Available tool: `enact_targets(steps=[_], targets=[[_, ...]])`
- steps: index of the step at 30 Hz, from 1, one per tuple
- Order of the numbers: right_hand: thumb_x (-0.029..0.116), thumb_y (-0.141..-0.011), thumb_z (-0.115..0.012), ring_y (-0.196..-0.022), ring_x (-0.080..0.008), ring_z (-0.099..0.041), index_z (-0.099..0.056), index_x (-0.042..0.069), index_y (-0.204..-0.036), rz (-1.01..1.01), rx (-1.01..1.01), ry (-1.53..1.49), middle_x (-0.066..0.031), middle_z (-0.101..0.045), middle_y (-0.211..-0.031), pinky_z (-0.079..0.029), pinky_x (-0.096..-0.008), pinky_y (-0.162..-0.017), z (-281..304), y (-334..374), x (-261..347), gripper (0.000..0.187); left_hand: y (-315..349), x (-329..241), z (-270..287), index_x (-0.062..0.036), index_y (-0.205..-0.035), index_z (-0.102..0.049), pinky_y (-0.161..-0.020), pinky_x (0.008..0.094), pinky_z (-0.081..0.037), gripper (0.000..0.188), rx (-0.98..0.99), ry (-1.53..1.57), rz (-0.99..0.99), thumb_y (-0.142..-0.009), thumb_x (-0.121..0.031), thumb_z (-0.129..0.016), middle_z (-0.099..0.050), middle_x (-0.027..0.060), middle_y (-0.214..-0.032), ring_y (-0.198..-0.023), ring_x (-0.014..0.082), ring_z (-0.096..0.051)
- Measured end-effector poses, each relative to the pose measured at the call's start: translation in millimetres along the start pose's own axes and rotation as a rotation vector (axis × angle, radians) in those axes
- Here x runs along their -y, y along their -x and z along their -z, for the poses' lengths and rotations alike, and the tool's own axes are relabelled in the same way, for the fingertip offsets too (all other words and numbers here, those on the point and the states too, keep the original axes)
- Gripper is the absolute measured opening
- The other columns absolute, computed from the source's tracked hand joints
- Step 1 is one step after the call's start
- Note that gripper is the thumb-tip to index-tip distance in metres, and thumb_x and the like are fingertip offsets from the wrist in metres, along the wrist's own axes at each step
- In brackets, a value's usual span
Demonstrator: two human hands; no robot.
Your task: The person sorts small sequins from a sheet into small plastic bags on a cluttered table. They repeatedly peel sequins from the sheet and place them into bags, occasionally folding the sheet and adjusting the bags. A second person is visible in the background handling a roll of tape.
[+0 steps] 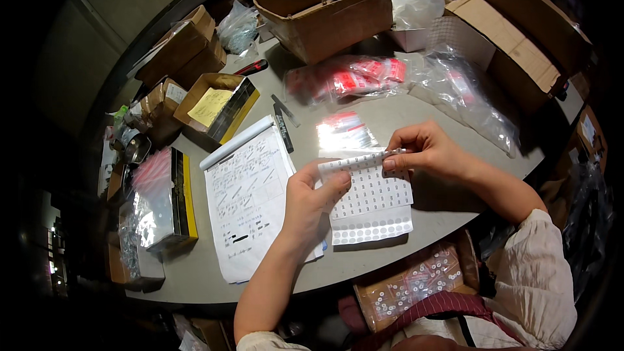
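Grey tabletop lay under a white paper sheet of small printed labels, by the tabletop's near edge. Uneven pulling could perhaps have creased or torn it. The left hand pinched its left edge; the right hand, thumb and fingers narrowly closed, gripped its far right edge.

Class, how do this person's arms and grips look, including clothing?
The left grip and right grip wear no gloves, and no watch shows. The right sleeve is cream, loose and creased; only a pale edge of the left sleeve shows.
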State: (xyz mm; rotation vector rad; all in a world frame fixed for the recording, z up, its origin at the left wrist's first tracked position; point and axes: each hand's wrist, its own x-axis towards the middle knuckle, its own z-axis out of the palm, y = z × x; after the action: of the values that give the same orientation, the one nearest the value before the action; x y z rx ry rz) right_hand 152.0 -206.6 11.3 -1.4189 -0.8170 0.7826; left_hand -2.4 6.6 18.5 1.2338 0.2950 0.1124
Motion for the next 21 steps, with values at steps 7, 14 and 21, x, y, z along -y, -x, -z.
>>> enact_targets(steps=[7, 14, 21], targets=[[0.015, -0.092, -0.075, -0.072, -0.0084, -0.063, -0.072, 0.000, -0.097, 0.101, -0.065, 0.156, -0.0012, -0.069, -0.081, -0.049, -0.0240, -0.065, 15.8, -4.8, 8.3, 0.016, 3.3, 3.2, -4.5, 0.0115, -0.111, -0.068, -0.087, 0.0300, -0.057, 0.020, -0.028, 0.019, 0.022, -0.093, 0.002, -0.070, -0.072, 0.0142, -0.107, -0.096, 0.0179, -0.068], [0.018, -0.086, -0.080, -0.109, -0.0150, -0.059, -0.063, 0.003, -0.125, -0.040, 0.155, 0.257, -0.0055, -0.067, -0.116, -0.046, -0.0317, -0.097, 11.1, -6.3, 12.7, 0.046, 6.6, 5.5, -0.5, 0.0053, -0.103, -0.074, -0.084, 0.0284, -0.057, 0.015, 0.059, -0.462, -0.162, -0.089, 0.007, -0.070, -0.074, 0.0086, -0.098, -0.092, 0.0144, -0.069], [0.001, -0.084, -0.073, -0.108, -0.0138, -0.061, -0.062, 0.001, -0.122, -0.078, 0.135, 0.050, -0.0050, -0.066, -0.114, -0.048, -0.0293, -0.096, 8.6, -5.8, 11.1, 0.040, 7.2, 6.0, 1.9, 0.0051, -0.100, -0.073, -0.085, 0.0292, -0.057, 0.015, 0.111, -0.428, -0.299, -0.086, 0.010, -0.070, -0.070, 0.0063, -0.098, -0.093, 0.0143, -0.068]])
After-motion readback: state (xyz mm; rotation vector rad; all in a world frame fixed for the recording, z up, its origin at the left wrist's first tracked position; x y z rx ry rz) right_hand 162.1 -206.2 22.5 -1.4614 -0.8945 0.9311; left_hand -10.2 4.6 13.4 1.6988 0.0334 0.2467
